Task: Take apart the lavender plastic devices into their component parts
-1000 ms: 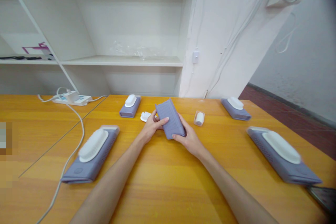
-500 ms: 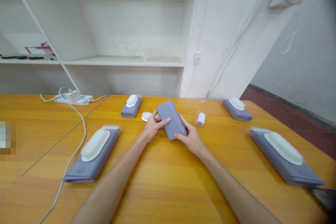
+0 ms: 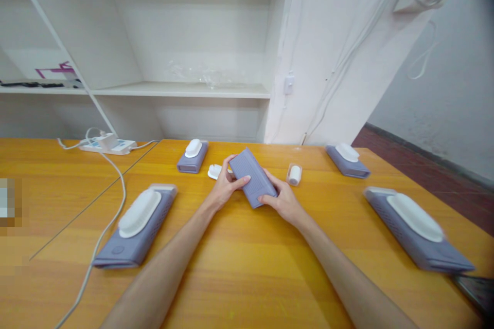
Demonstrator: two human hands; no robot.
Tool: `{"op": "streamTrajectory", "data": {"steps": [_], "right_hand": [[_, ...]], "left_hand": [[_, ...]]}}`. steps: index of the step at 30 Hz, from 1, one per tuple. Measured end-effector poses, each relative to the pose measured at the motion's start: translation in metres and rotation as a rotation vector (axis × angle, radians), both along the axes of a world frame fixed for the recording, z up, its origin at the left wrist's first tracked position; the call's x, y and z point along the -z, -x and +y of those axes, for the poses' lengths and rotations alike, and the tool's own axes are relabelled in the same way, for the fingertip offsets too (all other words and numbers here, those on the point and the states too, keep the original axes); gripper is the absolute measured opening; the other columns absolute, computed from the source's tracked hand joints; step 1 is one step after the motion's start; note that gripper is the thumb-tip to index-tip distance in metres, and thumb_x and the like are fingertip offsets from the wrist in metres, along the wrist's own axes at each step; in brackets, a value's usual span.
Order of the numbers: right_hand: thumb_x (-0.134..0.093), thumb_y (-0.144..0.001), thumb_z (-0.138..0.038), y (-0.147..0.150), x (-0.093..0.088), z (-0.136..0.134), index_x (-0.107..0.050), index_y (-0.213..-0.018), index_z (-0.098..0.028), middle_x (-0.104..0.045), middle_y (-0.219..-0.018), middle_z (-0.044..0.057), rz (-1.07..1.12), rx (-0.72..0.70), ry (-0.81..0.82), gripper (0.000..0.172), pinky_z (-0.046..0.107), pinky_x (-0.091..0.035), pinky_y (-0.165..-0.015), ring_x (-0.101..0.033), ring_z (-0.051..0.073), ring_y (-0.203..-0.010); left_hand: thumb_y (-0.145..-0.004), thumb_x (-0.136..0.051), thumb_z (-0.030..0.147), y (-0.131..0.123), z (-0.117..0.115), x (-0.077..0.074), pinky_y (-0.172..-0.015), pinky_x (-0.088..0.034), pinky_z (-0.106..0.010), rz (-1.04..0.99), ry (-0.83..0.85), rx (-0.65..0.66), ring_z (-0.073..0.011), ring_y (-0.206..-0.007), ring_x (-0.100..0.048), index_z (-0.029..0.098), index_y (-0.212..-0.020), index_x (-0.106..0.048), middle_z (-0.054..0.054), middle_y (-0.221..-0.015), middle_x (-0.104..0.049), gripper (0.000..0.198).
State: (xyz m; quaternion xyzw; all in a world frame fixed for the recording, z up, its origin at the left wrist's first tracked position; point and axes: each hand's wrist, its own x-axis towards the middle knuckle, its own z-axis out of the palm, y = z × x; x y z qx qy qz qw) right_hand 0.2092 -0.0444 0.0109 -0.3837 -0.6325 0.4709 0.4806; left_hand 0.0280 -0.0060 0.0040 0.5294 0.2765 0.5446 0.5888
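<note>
We pinch the box (image 3: 251, 177) with our left hand (image 3: 225, 183) and right hand (image 3: 284, 199) fingers; right of it sits a cylinder (image 3: 295, 175).

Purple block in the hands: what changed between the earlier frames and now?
The purple block has turned slightly counterclockwise in view, its near end swinging right. The left hand and right hand both still grip it. The white cylinder and power strip stayed put.

purple box (image 3: 255, 176) — in both hands (image 3: 224, 185) (image 3: 283, 200)
</note>
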Motion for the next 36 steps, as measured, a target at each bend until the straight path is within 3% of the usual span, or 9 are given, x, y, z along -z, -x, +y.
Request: {"op": "streamTrajectory", "data": {"steps": [7, 13, 17, 20, 24, 30, 36], "right_hand": [[-0.059, -0.065, -0.014, 0.004, -0.002, -0.002, -0.044, -0.136, -0.021, -0.057, -0.127, 0.002, -0.117, 0.079, -0.016, 0.073, 0.032, -0.045, -0.093, -0.056, 0.021, -0.107], [-0.058, -0.069, -0.019, -0.005, 0.006, -0.003, -0.031, -0.144, -0.020, -0.060, -0.119, 0.003, -0.212, 0.052, 0.003, 0.080, 0.032, -0.047, -0.085, -0.058, 0.017, -0.090], [-0.062, -0.069, -0.026, -0.010, 0.008, -0.007, -0.040, -0.138, -0.016, -0.064, -0.094, 0.002, -0.230, 0.130, -0.003, 0.073, 0.028, -0.047, -0.066, -0.053, 0.014, -0.069], [-0.059, -0.074, -0.034, -0.013, 0.010, -0.010, -0.047, -0.132, -0.015, -0.057, -0.074, -0.001, -0.185, 0.203, -0.043, 0.062, 0.026, -0.043, -0.058, -0.047, 0.013, -0.059], [-0.056, -0.078, -0.037, -0.016, 0.013, -0.011, -0.050, -0.127, -0.017, -0.054, -0.076, 0.000, -0.123, 0.391, -0.178, 0.054, 0.027, -0.043, -0.058, -0.048, 0.014, -0.062], [-0.050, -0.078, -0.035, -0.022, 0.019, -0.007, -0.054, -0.114, -0.017, -0.058, -0.092, 0.006, 0.010, 0.803, -0.357, 0.040, 0.031, -0.048, -0.065, -0.057, 0.020, -0.077], [-0.051, -0.077, -0.035, -0.022, 0.021, -0.007, -0.054, -0.112, -0.018, -0.059, -0.097, 0.007, 0.021, 0.838, -0.371, 0.039, 0.033, -0.049, -0.068, -0.058, 0.022, -0.084]], "left_hand": [[-0.064, -0.079, 0.035, -0.001, 0.000, -0.001, -0.078, -0.054, -0.036, -0.006, 0.039, -0.017, -0.0184, -0.087, -0.064, 0.031, -0.131, -0.029, -0.004, -0.105, -0.062, 0.083], [-0.068, -0.076, 0.036, 0.002, 0.003, 0.001, -0.070, -0.057, -0.036, -0.008, 0.062, -0.078, -0.0196, -0.088, -0.063, 0.033, -0.132, -0.027, -0.006, -0.111, -0.059, 0.080], [-0.070, -0.073, 0.037, 0.003, 0.004, 0.001, -0.068, -0.058, -0.037, -0.031, 0.086, -0.125, -0.0200, -0.091, -0.063, 0.035, -0.132, -0.027, -0.007, -0.119, -0.055, 0.078], [-0.071, -0.072, 0.040, 0.002, 0.004, 0.000, -0.068, -0.059, -0.037, -0.074, 0.104, -0.170, -0.0201, -0.093, -0.063, 0.037, -0.131, -0.028, -0.006, -0.126, -0.050, 0.075], [-0.069, -0.074, 0.042, 0.003, 0.005, 0.000, -0.068, -0.059, -0.036, -0.111, 0.148, -0.215, -0.0195, -0.091, -0.065, 0.038, -0.132, -0.028, -0.006, -0.128, -0.051, 0.077], [-0.070, -0.073, 0.044, 0.005, 0.010, 0.003, -0.066, -0.058, -0.032, -0.141, 0.181, -0.330, -0.0164, -0.086, -0.066, 0.042, -0.131, -0.028, -0.003, -0.127, -0.052, 0.077], [-0.070, -0.072, 0.046, 0.006, 0.013, 0.006, -0.061, -0.057, -0.027, -0.148, 0.142, -0.430, -0.0166, -0.089, -0.064, 0.041, -0.132, -0.024, -0.005, -0.131, -0.050, 0.079]]}}
